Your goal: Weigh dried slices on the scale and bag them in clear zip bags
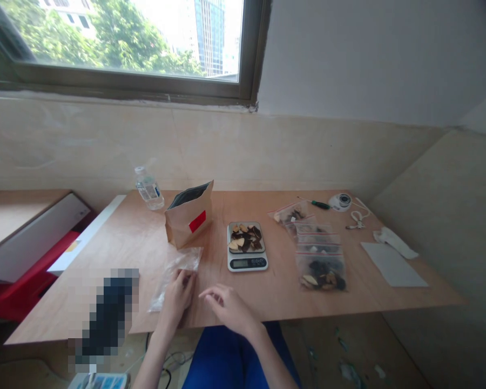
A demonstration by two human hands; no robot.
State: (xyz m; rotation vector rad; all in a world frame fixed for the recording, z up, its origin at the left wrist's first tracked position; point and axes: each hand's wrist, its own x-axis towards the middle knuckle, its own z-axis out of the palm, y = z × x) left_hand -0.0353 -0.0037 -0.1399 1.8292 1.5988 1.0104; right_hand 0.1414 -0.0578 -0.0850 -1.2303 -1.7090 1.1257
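The left hand (179, 296) rests loosely spread on the near end of the empty clear bag (176, 275), whose long axis runs far-right, while the right hand (229, 306) hovers open just right, holding nothing.

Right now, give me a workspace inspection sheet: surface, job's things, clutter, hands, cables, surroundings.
Surface: wooden table, bare between items.
Job's things: empty clear bag flat at the near edge; scale loaded with dark and pale pieces; open brown pouch with red label, upright; filled zip bags in a row right of the scale.
Clutter: water bottle, screwdriver, small round device, grey sheet.
Hands: left hand rests on the clear bag; right hand open, beside it, holding nothing.
Cables: white cable near the device.
Surroundings: window, tiled wall, red and white boards at left.
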